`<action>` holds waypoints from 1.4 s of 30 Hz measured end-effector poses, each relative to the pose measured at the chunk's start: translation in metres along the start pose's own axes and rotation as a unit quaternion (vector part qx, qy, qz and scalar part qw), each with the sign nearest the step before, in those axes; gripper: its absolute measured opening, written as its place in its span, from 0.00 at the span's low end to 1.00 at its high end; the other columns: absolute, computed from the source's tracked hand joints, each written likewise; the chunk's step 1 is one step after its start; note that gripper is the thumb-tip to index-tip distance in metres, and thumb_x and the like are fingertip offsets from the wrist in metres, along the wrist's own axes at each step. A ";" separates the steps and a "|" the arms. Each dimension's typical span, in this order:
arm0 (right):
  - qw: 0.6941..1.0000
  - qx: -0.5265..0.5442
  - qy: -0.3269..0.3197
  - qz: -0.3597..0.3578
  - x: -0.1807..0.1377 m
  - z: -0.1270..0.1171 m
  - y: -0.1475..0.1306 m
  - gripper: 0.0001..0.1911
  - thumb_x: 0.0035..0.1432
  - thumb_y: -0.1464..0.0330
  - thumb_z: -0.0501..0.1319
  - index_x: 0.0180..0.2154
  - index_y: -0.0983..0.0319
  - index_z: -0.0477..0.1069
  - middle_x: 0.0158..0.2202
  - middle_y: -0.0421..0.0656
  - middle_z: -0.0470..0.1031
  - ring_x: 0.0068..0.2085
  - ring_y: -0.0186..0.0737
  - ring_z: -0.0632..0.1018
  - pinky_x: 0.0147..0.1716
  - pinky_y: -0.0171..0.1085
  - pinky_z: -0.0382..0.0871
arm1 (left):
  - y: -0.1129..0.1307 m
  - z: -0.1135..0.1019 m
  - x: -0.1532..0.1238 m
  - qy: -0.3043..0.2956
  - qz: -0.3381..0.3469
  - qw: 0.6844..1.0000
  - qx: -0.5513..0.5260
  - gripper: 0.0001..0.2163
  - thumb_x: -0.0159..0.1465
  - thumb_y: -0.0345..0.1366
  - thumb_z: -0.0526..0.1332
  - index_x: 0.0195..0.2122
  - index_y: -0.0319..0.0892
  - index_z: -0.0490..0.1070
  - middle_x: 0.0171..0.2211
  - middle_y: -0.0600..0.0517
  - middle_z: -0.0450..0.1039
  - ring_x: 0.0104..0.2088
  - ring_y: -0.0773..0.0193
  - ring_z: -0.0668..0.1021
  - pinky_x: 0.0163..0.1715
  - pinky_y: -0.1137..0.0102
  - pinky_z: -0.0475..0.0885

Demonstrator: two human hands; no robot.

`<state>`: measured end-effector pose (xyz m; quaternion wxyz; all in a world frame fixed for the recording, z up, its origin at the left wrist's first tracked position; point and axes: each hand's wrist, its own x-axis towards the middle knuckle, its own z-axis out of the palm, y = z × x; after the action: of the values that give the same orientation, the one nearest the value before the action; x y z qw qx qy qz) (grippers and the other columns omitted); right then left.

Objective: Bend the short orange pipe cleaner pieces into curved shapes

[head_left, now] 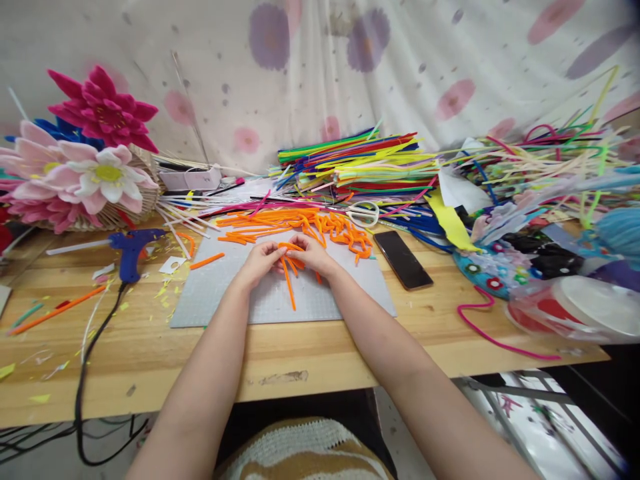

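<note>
Over the grey cutting mat [220, 300], my left hand [265, 259] and my right hand [311, 256] meet, each with its fingers closed on the same orange pipe cleaner [290, 287]. One straight end of it points down toward me, and other bent orange parts show between the hands. Fingers hide where it is pinched. Just beyond my hands lies a pile of orange pipe cleaners [270, 219], some straight and some curled into wavy shapes on the right. A short orange piece [207, 261] rests on the mat's left side.
A blue glue gun [131, 253] with a black cord lies left, near pipe-cleaner flowers [107, 173]. A phone [403, 260] is right of the mat. Behind are white-handled scissors [364, 213] and bundled coloured pipe cleaners [370, 163]. A lidded plastic tub [575, 307] sits at the right.
</note>
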<state>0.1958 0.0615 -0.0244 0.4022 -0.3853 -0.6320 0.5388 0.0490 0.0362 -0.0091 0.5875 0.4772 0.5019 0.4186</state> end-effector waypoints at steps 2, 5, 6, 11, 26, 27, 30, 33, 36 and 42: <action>1.000 -0.004 0.007 -0.001 0.001 0.001 0.002 0.13 0.41 0.64 0.62 0.28 0.64 0.62 0.26 0.35 0.64 0.28 0.29 0.65 0.29 0.31 0.61 | 0.000 0.001 0.001 -0.011 -0.017 1.000 0.024 0.11 0.49 0.40 0.65 0.24 0.38 0.67 0.16 0.56 0.65 0.16 0.70 0.70 0.17 0.73 0.70; 1.000 -0.003 0.021 0.000 0.002 0.001 0.002 0.13 0.40 0.65 0.62 0.28 0.64 0.62 0.26 0.35 0.64 0.27 0.28 0.66 0.29 0.31 0.60 | -0.001 0.001 0.002 0.027 0.002 0.998 0.056 0.08 0.53 0.38 0.62 0.24 0.38 0.68 0.15 0.56 0.65 0.15 0.70 0.69 0.17 0.73 0.68; 1.000 0.008 0.023 0.005 0.002 0.001 0.001 0.13 0.40 0.65 0.62 0.28 0.64 0.62 0.26 0.35 0.64 0.27 0.28 0.66 0.29 0.31 0.61 | -0.001 0.000 0.002 0.041 0.020 0.996 0.074 0.07 0.53 0.37 0.61 0.23 0.38 0.68 0.15 0.56 0.65 0.15 0.70 0.69 0.17 0.74 0.67; 0.997 0.057 0.033 0.041 -0.002 -0.003 -0.005 0.14 0.40 0.65 0.63 0.29 0.64 0.62 0.24 0.35 0.65 0.24 0.27 0.66 0.25 0.30 0.59 | -0.004 -0.008 0.002 0.063 0.114 0.960 0.246 0.10 0.53 0.38 0.60 0.18 0.40 0.67 0.14 0.56 0.65 0.15 0.69 0.69 0.16 0.75 0.62; 0.999 -0.015 -0.033 0.023 -0.003 0.011 -0.008 0.16 0.56 0.57 0.51 0.35 0.63 0.66 0.30 0.41 0.71 0.33 0.34 0.72 0.36 0.36 0.65 | -0.009 0.010 0.009 0.218 0.137 0.966 -0.040 0.10 0.44 0.41 0.67 0.23 0.39 0.74 0.29 0.53 0.71 0.26 0.71 0.71 0.21 0.77 0.65; 0.995 0.039 -0.076 0.058 -0.006 0.013 -0.011 0.18 0.57 0.56 0.49 0.36 0.63 0.65 0.28 0.41 0.70 0.29 0.33 0.72 0.31 0.35 0.66 | -0.010 0.008 0.009 0.226 0.148 0.962 -0.035 0.10 0.44 0.41 0.67 0.23 0.39 0.74 0.28 0.53 0.71 0.27 0.71 0.71 0.21 0.78 0.64; 0.968 0.171 -0.127 0.135 -0.010 0.016 -0.017 0.19 0.58 0.54 0.47 0.33 0.63 0.63 0.20 0.37 0.64 0.19 0.28 0.66 0.18 0.29 0.61 | -0.009 0.006 0.008 0.168 0.128 0.976 -0.060 0.12 0.47 0.44 0.66 0.22 0.39 0.72 0.19 0.55 0.66 0.21 0.73 0.68 0.17 0.78 0.59; 0.938 0.264 -0.136 0.182 -0.009 0.017 -0.016 0.18 0.59 0.56 0.48 0.28 0.64 0.60 0.15 0.31 0.53 0.13 0.23 0.55 0.12 0.24 0.48 | -0.005 0.006 0.006 0.066 0.097 0.984 -0.131 0.14 0.51 0.47 0.62 0.24 0.38 0.71 0.15 0.57 0.62 0.16 0.75 0.64 0.13 0.78 0.53; 0.915 0.299 -0.168 0.214 -0.006 0.015 -0.015 0.17 0.61 0.59 0.46 0.26 0.64 0.58 0.14 0.30 0.49 0.13 0.22 0.49 0.11 0.22 0.43 | -0.003 0.005 0.004 0.017 0.093 0.978 -0.187 0.14 0.51 0.45 0.63 0.31 0.39 0.72 0.19 0.56 0.66 0.18 0.76 0.66 0.13 0.80 0.55; 0.899 0.305 -0.217 0.229 -0.006 0.008 -0.014 0.16 0.62 0.61 0.44 0.26 0.63 0.56 0.13 0.29 0.43 0.13 0.23 0.44 0.10 0.22 0.42 | -0.004 0.001 0.006 0.007 0.041 0.976 -0.212 0.12 0.50 0.40 0.65 0.33 0.38 0.73 0.17 0.57 0.66 0.18 0.74 0.71 0.17 0.80 0.65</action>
<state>0.1902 0.0514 -0.0116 0.2181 -0.2515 -0.4027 0.8526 0.0507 0.0409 -0.0145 0.6541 0.3587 0.3856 0.5429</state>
